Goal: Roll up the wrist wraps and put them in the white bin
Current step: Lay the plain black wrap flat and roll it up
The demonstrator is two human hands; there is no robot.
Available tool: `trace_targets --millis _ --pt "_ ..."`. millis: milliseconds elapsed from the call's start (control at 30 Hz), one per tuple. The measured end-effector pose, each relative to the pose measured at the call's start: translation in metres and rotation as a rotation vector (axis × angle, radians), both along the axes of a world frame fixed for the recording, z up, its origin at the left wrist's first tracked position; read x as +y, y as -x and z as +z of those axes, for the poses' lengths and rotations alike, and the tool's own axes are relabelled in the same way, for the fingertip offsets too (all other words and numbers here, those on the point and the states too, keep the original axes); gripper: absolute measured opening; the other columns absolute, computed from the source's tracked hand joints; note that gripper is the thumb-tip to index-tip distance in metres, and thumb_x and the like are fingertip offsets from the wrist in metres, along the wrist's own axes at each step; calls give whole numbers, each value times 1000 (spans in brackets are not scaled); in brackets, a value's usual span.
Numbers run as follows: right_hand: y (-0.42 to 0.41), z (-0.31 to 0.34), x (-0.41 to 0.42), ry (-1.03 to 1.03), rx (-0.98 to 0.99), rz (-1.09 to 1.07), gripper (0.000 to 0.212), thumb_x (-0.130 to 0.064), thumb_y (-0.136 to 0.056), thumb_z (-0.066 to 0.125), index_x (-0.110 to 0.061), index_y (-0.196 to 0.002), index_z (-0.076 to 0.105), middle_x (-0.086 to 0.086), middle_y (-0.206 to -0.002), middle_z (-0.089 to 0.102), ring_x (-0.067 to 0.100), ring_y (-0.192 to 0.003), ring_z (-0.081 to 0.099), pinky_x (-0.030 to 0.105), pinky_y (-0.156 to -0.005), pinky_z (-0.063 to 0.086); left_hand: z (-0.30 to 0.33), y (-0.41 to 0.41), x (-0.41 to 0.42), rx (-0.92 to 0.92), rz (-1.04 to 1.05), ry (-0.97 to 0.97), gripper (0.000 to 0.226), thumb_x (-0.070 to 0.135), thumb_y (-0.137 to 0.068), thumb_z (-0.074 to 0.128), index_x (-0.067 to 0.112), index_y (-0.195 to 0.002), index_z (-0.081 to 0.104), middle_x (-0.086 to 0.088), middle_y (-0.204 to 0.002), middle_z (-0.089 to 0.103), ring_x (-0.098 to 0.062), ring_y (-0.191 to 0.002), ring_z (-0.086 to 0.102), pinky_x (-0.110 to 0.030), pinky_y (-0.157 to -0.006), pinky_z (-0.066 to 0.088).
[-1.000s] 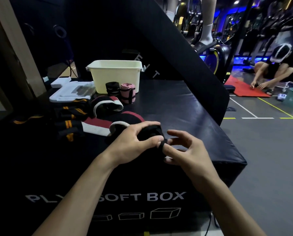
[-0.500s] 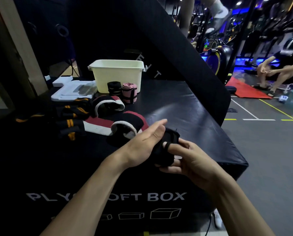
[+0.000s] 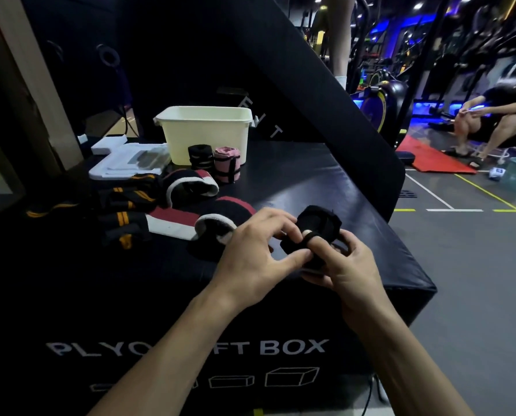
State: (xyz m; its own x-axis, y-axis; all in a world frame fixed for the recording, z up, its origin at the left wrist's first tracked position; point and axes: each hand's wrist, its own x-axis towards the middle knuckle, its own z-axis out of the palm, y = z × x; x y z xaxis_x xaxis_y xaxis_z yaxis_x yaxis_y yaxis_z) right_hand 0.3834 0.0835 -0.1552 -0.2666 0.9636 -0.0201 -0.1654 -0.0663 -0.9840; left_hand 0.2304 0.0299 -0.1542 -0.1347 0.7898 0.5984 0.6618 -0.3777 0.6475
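Far left of the plyo box (image 3: 295,181), toward its left edge, lie unrolled black wraps with orange stripes (image 3: 121,202). Behind them, near the back-left corner, sits a white foam tray (image 3: 124,163). Next come loose black, red and white wraps (image 3: 187,217), spread across the middle of the top. The white bin (image 3: 205,133) stands at the back edge, upright, mouth open. Touching its front wall are two finished rolls standing on end: a black roll (image 3: 200,157) and, just beside it on the right, a pink roll (image 3: 227,164).

Near the front-right corner, above the box top, both hands work one black wrist wrap (image 3: 316,226), partly rolled. The left hand (image 3: 256,253) has fingers curled, thumb and fingertips pinching the roll's near-left side. The right hand (image 3: 347,262) grips the same wrap from the right and beneath; its forefinger passes through a narrow black loop of the wrap, and the remaining fingers curl under the roll.

On the floor at far right, a person (image 3: 497,121) sits beside a red mat (image 3: 431,159).
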Motion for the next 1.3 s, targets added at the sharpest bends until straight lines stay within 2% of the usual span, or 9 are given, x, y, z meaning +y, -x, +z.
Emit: trace_targets --millis 200,267,367,533,700,1000,1100,1233,1300 --pt "-1 1 2 -47 -90 -48 23 -17 -85 77 -8 -105 69 9 -91 77 21 -83 77 40 -69 64 -2 8 7 -149 -95 172 13 22 -90 77 28 -83 68 12 -113 64 -4 -103 64 -21 -91 50" --pt "-2 6 4 -61 -98 -68 18 -16 -85 75 -6 -99 70 8 -83 75 18 -77 75 37 -65 62 1 14 8 -252 -149 251 7 29 -90 72 26 -85 68 5 -108 69 -18 -98 68 -35 -83 60" --pt "-5 12 4 -18 -85 -17 20 -21 -85 70 -3 -95 70 8 -82 73 17 -75 71 36 -64 59 3 24 7 -317 -221 355 9 22 -97 71 13 -93 70 -5 -98 71 -19 -87 69 -30 -70 59" --pt "-3 17 -2 178 37 211 27 -30 -93 53 -11 -96 72 13 -96 77 26 -93 68 47 -90 51 7 30 5 -312 -253 347 7 12 -100 66 10 -93 65 2 -82 70 -13 -77 70 -30 -67 58" --pt "6 15 -6 340 148 334 40 -46 -85 55 -14 -103 68 13 -92 60 19 -67 53 32 -63 38 2 25 11 -280 -96 217 10 15 -99 67 17 -92 61 9 -72 67 -14 -66 67 -30 -60 54" --pt "2 6 5 333 215 324 42 -53 -90 53 -15 -90 72 7 -80 61 18 -62 47 30 -58 31 -8 3 1 -430 -238 312 22 31 -91 60 24 -110 54 -1 -93 64 -19 -73 63 -47 -69 57" --pt "3 9 3 337 242 308 40 -51 -90 52 -14 -87 69 8 -81 60 18 -60 47 28 -56 32 -12 0 -1 -344 -184 281 21 31 -92 65 33 -108 52 3 -91 64 -18 -71 59 -44 -69 55" --pt "-1 16 1 391 343 270 36 -44 -93 50 -10 -90 63 15 -81 60 22 -61 57 26 -48 46 -10 3 -4 -195 -149 301 22 15 -99 66 26 -110 51 5 -94 60 2 -69 55 -19 -69 47" --pt "-2 16 1 390 318 281 37 -46 -89 52 -12 -97 64 15 -89 59 22 -67 54 27 -53 41 -8 8 -3 -170 -126 298 22 16 -99 66 28 -108 51 5 -94 60 -4 -73 57 -21 -71 48"
